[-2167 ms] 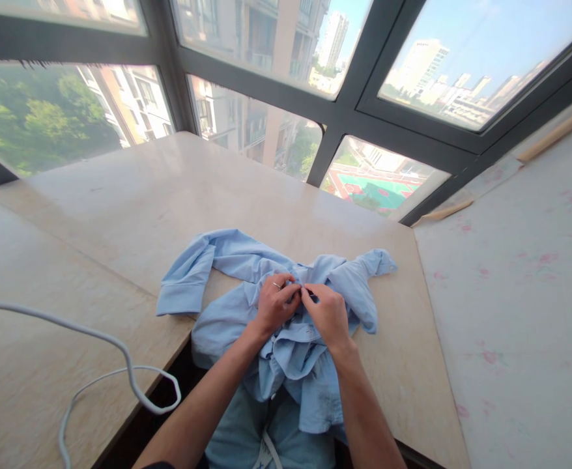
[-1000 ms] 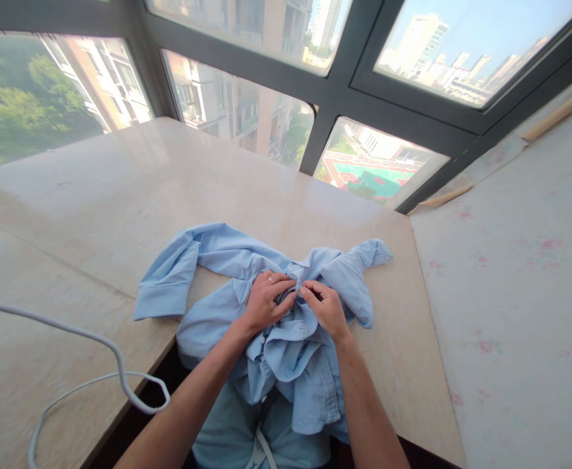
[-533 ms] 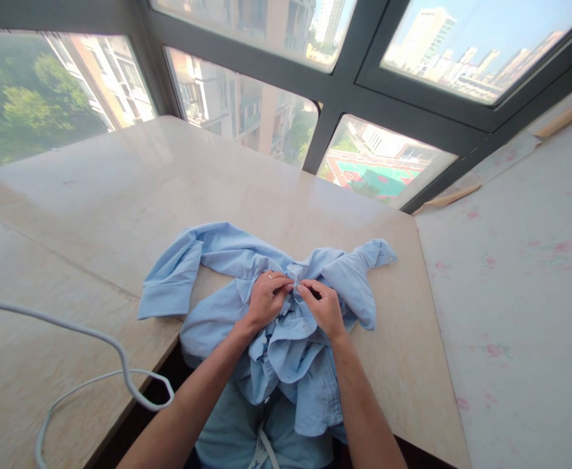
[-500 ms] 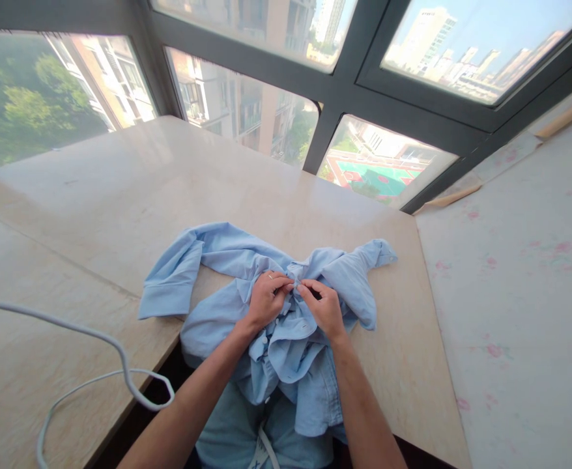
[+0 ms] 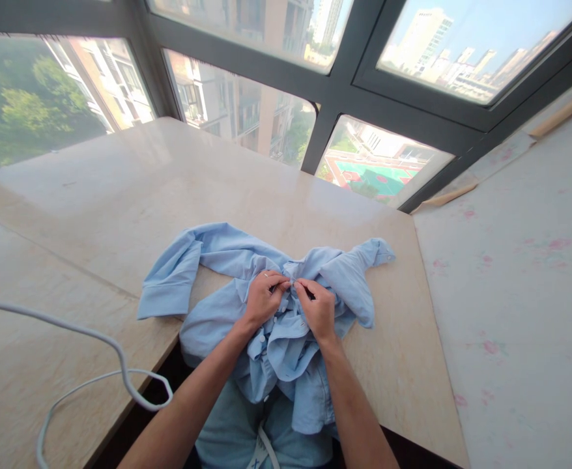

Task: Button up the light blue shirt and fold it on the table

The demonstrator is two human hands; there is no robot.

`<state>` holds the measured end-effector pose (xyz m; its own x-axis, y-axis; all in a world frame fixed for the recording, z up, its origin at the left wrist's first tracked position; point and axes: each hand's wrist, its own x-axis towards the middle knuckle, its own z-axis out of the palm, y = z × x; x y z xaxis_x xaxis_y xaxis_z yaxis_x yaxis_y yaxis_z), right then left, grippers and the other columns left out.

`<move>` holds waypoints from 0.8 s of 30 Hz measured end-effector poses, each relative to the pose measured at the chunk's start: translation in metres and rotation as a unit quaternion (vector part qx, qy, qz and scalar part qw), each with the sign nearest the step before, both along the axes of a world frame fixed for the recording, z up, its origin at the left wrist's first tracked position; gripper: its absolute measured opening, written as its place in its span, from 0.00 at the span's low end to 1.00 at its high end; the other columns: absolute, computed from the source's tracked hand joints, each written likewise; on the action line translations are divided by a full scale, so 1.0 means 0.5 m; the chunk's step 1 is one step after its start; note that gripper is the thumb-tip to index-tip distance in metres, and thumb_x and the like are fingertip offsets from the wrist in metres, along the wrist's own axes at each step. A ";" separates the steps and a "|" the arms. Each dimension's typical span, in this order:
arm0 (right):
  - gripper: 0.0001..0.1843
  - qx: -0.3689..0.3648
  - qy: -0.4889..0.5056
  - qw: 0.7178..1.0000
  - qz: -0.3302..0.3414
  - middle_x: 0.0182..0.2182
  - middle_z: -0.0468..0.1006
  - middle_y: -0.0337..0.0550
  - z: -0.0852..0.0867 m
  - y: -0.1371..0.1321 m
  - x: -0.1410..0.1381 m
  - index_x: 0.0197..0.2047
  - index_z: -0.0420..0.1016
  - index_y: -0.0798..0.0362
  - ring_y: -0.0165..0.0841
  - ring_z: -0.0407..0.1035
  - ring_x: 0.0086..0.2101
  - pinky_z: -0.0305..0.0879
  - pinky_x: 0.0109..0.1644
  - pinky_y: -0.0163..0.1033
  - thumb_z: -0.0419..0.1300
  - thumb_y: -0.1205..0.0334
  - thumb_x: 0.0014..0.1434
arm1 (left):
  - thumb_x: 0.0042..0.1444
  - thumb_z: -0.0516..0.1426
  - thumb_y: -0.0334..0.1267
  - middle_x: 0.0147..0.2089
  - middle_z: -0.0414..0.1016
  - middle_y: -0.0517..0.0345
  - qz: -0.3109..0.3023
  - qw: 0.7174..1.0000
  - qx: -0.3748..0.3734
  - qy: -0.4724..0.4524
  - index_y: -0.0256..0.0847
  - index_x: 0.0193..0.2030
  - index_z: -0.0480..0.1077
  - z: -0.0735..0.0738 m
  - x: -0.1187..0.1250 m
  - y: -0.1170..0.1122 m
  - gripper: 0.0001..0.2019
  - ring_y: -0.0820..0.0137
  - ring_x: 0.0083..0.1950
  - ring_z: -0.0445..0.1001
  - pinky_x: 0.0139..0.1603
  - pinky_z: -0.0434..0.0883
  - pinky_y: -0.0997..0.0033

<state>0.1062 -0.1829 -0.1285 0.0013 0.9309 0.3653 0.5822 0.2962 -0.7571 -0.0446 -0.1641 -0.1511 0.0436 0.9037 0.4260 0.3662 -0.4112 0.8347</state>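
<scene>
A light blue button-up shirt (image 5: 217, 312) lies rumpled over the front edge of the stone ledge, and its lower part hangs onto my lap. One sleeve stretches out to the left, the other to the right with its cuff up. Near the collar, my left hand (image 5: 265, 299) pinches the shirt's front edge. My right hand (image 5: 318, 307) grips the cloth right beside it, thumb and forefinger closed, the fingertips of both hands almost meeting. Whether a button sits between the fingers is too small to make out. Several small white buttons show along the front below my hands.
The beige stone ledge (image 5: 134, 182) reaches back to dark-framed windows (image 5: 335, 98). A white cable (image 5: 71, 324) loops over its front left edge. On the right stands a wall with flowered paper (image 5: 515, 312), peeling along its top. My legs in blue-grey trousers (image 5: 227, 430) are below.
My right hand has shifted slightly left, and its fingers have moved a little at the shirt's front edge. The left hand keeps its pinch. The view has moved slightly.
</scene>
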 end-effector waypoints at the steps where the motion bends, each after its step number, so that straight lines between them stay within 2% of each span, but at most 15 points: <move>1: 0.14 0.002 -0.002 1.000 0.000 0.36 0.84 0.46 -0.001 0.000 0.000 0.39 0.82 0.52 0.38 0.77 0.36 0.71 0.45 0.41 0.56 0.57 0.65 | 0.60 0.58 0.33 0.34 0.80 0.55 -0.002 1.000 0.001 -0.001 0.43 0.35 0.80 0.001 -0.001 0.000 0.08 0.65 0.37 0.74 0.40 0.71 0.63; 7: 0.15 -0.005 -0.029 0.999 -0.036 0.36 0.84 0.50 -0.011 0.016 0.002 0.39 0.81 0.53 0.39 0.76 0.36 0.71 0.45 0.42 0.53 0.59 0.64 | 0.61 0.57 0.36 0.33 0.79 0.55 -0.041 0.999 -0.003 -0.032 0.43 0.34 0.79 0.004 -0.014 -0.007 0.09 0.66 0.37 0.74 0.41 0.72 0.62; 10: 0.15 -0.010 -0.009 0.999 -0.037 0.37 0.84 0.49 -0.016 0.022 0.003 0.38 0.81 0.53 0.39 0.76 0.36 0.70 0.45 0.42 0.53 0.59 0.63 | 0.61 0.56 0.36 0.33 0.79 0.55 -0.030 0.998 -0.011 -0.058 0.43 0.33 0.77 0.005 -0.016 -0.012 0.09 0.65 0.38 0.75 0.42 0.72 0.62; 14: 0.13 -0.031 0.061 0.997 -0.040 0.32 0.81 0.45 -0.016 0.016 0.007 0.35 0.79 0.53 0.36 0.73 0.31 0.70 0.40 0.39 0.56 0.55 0.61 | 0.63 0.55 0.39 0.34 0.77 0.55 -0.018 0.996 -0.030 -0.085 0.42 0.33 0.75 0.009 -0.016 -0.017 0.09 0.66 0.38 0.74 0.43 0.72 0.64; 19: 0.12 -0.050 0.165 0.983 -0.068 0.25 0.71 0.37 -0.017 0.004 0.024 0.31 0.71 0.52 0.31 0.64 0.26 0.64 0.32 0.36 0.56 0.52 0.58 | 0.64 0.53 0.43 0.34 0.75 0.56 -0.014 0.994 -0.048 -0.101 0.42 0.33 0.71 0.015 -0.020 -0.021 0.11 0.66 0.38 0.73 0.43 0.71 0.65; 22: 0.11 -0.058 0.226 0.970 -0.067 0.24 0.66 0.35 -0.025 0.001 0.039 0.30 0.68 0.51 0.30 0.59 0.25 0.60 0.30 0.35 0.56 0.52 0.57 | 0.64 0.53 0.42 0.32 0.74 0.56 -0.017 0.995 -0.036 -0.095 0.42 0.31 0.70 0.017 -0.018 -0.024 0.12 0.67 0.36 0.71 0.41 0.69 0.66; 24: 0.10 -0.060 0.250 0.965 -0.049 0.26 0.66 0.36 -0.031 -0.001 0.047 0.30 0.66 0.51 0.31 0.60 0.26 0.61 0.32 0.36 0.55 0.53 0.57 | 0.64 0.52 0.41 0.30 0.73 0.57 -0.016 0.997 -0.021 -0.071 0.41 0.30 0.69 0.018 -0.015 -0.025 0.13 0.68 0.35 0.71 0.40 0.68 0.66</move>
